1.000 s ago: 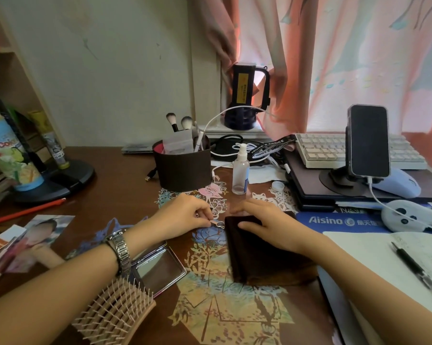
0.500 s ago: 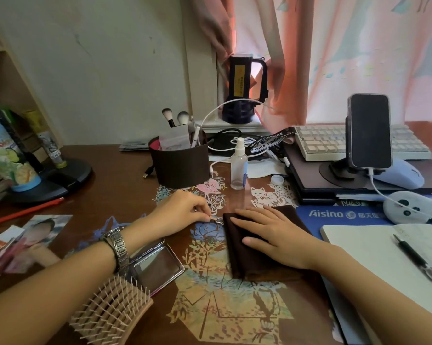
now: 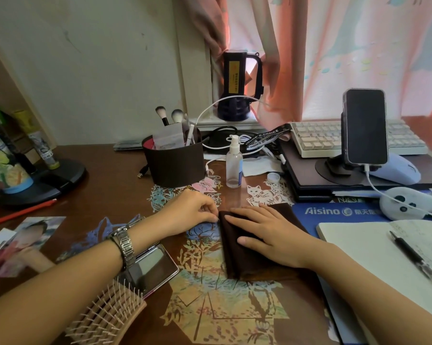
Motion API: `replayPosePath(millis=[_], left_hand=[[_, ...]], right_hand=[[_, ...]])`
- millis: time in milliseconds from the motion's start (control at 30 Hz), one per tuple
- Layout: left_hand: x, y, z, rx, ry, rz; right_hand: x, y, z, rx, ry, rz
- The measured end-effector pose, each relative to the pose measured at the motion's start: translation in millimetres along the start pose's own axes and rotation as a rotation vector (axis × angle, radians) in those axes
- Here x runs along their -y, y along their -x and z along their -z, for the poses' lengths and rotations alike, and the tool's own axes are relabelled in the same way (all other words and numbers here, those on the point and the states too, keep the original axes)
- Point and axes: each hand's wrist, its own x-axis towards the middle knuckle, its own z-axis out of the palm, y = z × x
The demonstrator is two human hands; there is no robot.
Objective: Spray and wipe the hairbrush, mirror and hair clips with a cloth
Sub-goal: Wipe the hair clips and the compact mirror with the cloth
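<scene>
A matt dark brown cloth (image 3: 247,252) lies on a glossy wooden desk (image 3: 105,185). The hairbrush (image 3: 105,317) looks wooden; the spray bottle (image 3: 234,163) clear plastic.

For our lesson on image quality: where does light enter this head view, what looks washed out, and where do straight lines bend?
Head view: daylight comes through the curtain at upper right, which is washed out; the desk stays dim; wide-angle distortion bows the shelf edge at left; the mirror shows a pale reflection.
</scene>
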Motion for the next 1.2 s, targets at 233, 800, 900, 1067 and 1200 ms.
replayPosePath(millis=[233,800,900,1067,1200], left_hand=[[-1,3,0,-0.004,0.119,0.035],[4,4,1,-0.022,0.124,-0.014],[7,9,5,-0.017,0.105,-0.015],[17,17,10,-0.015,0.08,0.016],[22,23,15,-0.019,0.027,0.041]], right_hand=[[2,0,1,-0.041,-0.039,-0.008],[3,0,-1,-0.028,0.035,-0.032],[3,1,-1,-0.021,0.034,-0.037],[3,0,0,-0.01,0.028,-0.043],[2,-1,-2,-0.01,0.033,-0.039]])
